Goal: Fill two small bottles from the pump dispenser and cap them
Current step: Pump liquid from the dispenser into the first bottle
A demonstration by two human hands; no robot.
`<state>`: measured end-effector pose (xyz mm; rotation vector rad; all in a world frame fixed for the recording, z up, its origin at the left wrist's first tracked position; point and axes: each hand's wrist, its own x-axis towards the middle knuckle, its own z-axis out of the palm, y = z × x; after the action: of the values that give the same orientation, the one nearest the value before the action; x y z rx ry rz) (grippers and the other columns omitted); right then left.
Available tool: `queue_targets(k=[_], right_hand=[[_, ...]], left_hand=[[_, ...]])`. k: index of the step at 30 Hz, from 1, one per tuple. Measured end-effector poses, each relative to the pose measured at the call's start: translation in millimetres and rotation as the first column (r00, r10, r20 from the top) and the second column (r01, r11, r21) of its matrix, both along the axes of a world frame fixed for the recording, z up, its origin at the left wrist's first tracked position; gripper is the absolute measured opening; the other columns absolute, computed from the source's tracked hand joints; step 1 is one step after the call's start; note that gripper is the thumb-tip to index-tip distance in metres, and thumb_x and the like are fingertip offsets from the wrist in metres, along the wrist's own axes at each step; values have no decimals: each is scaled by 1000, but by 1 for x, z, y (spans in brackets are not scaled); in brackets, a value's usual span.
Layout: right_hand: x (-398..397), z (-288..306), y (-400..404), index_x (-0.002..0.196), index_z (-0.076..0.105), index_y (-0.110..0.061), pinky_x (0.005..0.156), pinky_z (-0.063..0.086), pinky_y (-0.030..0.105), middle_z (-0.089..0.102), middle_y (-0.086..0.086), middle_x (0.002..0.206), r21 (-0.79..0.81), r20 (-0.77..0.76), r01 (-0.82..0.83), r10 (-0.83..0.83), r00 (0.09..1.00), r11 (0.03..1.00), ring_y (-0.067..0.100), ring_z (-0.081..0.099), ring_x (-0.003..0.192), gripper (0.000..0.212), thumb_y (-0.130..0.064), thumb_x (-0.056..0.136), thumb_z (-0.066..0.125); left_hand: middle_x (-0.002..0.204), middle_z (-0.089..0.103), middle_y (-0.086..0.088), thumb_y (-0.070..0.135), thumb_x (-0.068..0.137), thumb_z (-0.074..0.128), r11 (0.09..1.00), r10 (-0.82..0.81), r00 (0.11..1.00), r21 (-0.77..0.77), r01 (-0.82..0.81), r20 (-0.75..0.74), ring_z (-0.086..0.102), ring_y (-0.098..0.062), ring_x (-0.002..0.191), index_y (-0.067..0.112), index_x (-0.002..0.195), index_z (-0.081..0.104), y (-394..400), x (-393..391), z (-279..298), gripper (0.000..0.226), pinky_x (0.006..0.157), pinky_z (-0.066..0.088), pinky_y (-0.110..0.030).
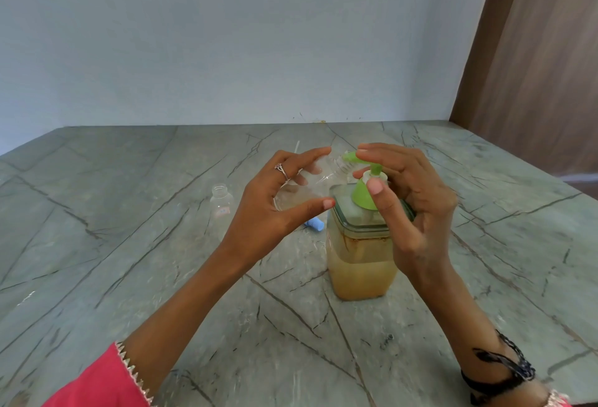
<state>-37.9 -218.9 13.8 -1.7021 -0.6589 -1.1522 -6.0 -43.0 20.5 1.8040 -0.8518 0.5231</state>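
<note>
My left hand (pixel 284 193) holds a small clear bottle (pixel 310 186) tilted on its side, its threaded mouth right at the green pump spout (pixel 351 156). My right hand (pixel 407 199) rests with its fingers on top of the green pump head, thumb beside the green collar (pixel 362 196). The pump dispenser (pixel 359 257) is a square clear jar half full of amber liquid, standing upright on the table. A second small clear bottle (pixel 221 204), uncapped, stands to the left. A blue cap (pixel 315 223) lies behind my left hand, partly hidden.
The grey marbled table (pixel 161 277) runs to a pale wall at the back. A brown wooden panel (pixel 543 66) stands at the right. A thin white stick-like item (pixel 296 147) lies far back on the table.
</note>
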Motion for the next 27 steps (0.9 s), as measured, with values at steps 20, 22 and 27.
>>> queue_targets(k=[20, 22, 27], right_hand=[[0, 6, 3, 90, 64, -13, 68, 53, 24, 64, 2, 89, 35, 19, 55, -55, 998, 998, 14, 66, 84, 12, -21, 90, 55], [0, 5, 3, 96, 64, -12, 69, 53, 26, 63, 2, 93, 23, 22, 48, -48, 999, 999, 15, 66, 85, 14, -18, 90, 53], [1, 1, 0, 109, 62, -11, 72, 56, 40, 61, 0, 106, 3, 12, 16, -16, 1000, 1000, 22, 66, 92, 22, -17, 91, 51]], left_hand=[[100, 54, 16, 40, 74, 67, 998, 8, 1000, 56, -9, 20, 55, -11, 92, 34, 125, 51, 3, 1, -1, 54, 81, 43, -12], [99, 54, 18, 40, 73, 66, 999, 3, 1000, 46, -4, 9, 55, -10, 92, 34, 124, 53, 2, 0, -1, 52, 80, 42, -12], [99, 54, 21, 38, 74, 66, 1000, -4, 1000, 14, 4, -7, 55, -9, 92, 34, 123, 52, 1, 0, -1, 51, 79, 43, -12]])
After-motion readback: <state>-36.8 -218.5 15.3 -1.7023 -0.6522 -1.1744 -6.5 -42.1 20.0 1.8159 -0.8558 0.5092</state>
